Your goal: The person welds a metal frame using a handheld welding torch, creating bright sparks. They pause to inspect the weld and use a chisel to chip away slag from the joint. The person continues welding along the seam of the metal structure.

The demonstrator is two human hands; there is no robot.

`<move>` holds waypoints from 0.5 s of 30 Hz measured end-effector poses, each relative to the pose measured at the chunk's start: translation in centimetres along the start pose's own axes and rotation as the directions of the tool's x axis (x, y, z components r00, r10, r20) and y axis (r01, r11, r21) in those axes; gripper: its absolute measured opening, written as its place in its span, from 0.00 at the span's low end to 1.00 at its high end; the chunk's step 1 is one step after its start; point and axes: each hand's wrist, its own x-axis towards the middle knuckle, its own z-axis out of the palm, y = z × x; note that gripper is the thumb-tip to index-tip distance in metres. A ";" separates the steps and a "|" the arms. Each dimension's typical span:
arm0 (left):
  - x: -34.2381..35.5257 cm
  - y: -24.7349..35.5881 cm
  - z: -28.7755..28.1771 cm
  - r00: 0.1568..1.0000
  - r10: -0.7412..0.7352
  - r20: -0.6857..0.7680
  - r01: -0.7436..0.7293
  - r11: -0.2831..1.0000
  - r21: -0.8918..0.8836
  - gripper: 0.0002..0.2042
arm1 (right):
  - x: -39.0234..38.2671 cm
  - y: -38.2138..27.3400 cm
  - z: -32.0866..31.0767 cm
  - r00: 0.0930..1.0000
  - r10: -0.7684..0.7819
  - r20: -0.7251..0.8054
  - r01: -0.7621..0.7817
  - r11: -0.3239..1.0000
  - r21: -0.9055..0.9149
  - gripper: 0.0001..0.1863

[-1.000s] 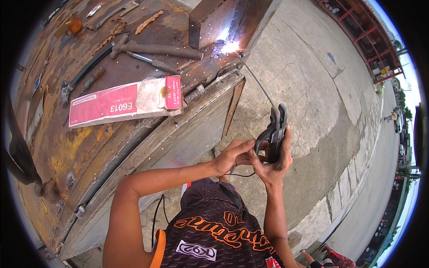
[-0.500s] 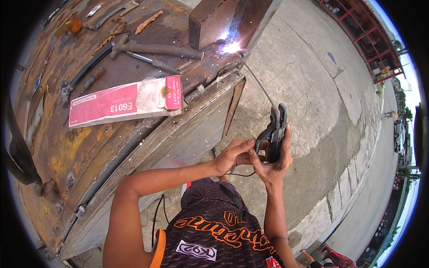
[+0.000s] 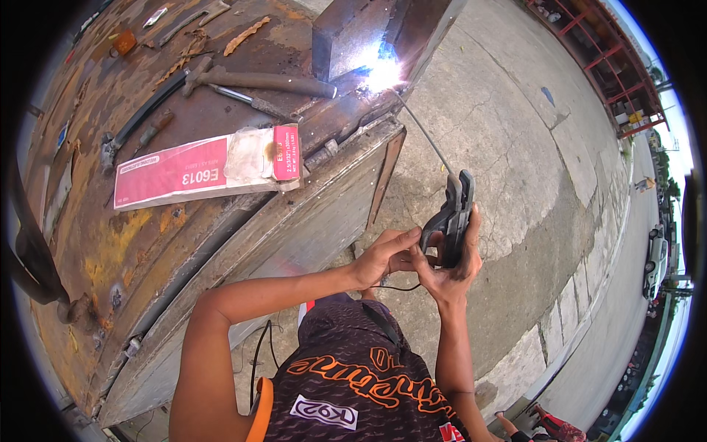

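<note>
My right hand (image 3: 458, 274) is wrapped round a black electrode holder (image 3: 455, 214). My left hand (image 3: 387, 258) is closed against the near side of the holder, its thumb touching the lever; its other fingers are partly hidden. From the jaws a thin welding rod (image 3: 427, 136) slants up and left. Its tip burns in a white-blue arc (image 3: 383, 75) at the foot of an upright rusty steel piece (image 3: 346, 48), where the glare hides the joint. The steel stands at the right edge of a rusty metal table (image 3: 147, 243).
A red-and-white electrode box (image 3: 191, 173) lies along the table's edge. Behind it are a hammer (image 3: 258, 81), a slim metal-shafted tool (image 3: 254, 103) and a dark curved bar (image 3: 147, 110). A black cable (image 3: 398, 288) hangs below my hands. Concrete ground (image 3: 508, 184) stretches right, with a car (image 3: 654, 261) beyond.
The arc glows larger and brighter, spreading light up the steel. My hands and the holder have barely moved. In the distance, the car has shifted lower in the picture.
</note>
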 end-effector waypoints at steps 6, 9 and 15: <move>0.0 0.2 -0.5 0.998 -0.030 0.056 0.027 0.998 0.063 0.34 | 0.1 0.2 0.1 1.000 -0.005 -0.005 0.005 1.000 -0.028 0.54; 0.0 0.2 -0.6 0.998 -0.038 0.058 0.034 0.997 0.072 0.34 | 0.1 0.1 0.1 1.000 -0.012 -0.004 0.012 0.999 -0.032 0.54; 0.0 0.2 -0.5 0.998 -0.033 0.053 0.029 0.997 0.065 0.34 | 0.1 0.1 0.2 1.000 -0.012 -0.007 0.012 1.000 -0.015 0.54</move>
